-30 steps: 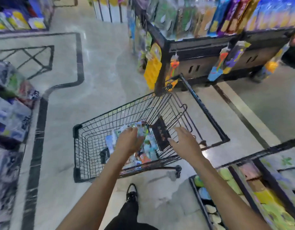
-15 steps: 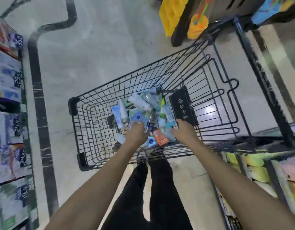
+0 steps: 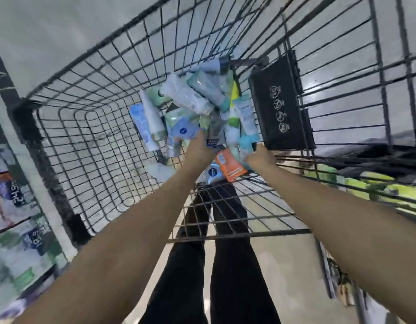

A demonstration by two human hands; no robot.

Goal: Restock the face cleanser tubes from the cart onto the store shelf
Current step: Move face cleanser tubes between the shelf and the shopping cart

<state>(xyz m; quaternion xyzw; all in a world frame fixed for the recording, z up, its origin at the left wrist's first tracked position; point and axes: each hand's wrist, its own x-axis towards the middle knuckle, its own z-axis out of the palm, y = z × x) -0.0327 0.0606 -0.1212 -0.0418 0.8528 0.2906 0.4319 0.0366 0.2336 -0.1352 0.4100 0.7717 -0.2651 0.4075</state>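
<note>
Both my hands are down inside the cart (image 3: 69, 127), a black wire basket filling most of the frame. Its only load is a heap of tubes (image 3: 197, 108) at centre, piled loosely and crossing each other at all angles against the folded black flap (image 3: 280, 101) at centre right. Tubes are mostly white, pale blue and mint green; one white tube with a green cap (image 3: 153, 118) lies along the heap's left edge, one orange tube (image 3: 229, 164) lies flat at its lower edge, between my wrists. Print on the tubes is blurred, unreadable.

My left hand (image 3: 200, 150) is at the lower middle of the heap, fingers buried among the tubes; I cannot tell whether it grips one. My right hand (image 3: 260, 157) is at the heap's lower right, just below the flap, fingers curled under and hidden; grip likewise unclear.

Shelves with price tags (image 3: 15, 195) run down the left edge. My legs in black trousers (image 3: 230, 265) show through the wire at bottom centre.
</note>
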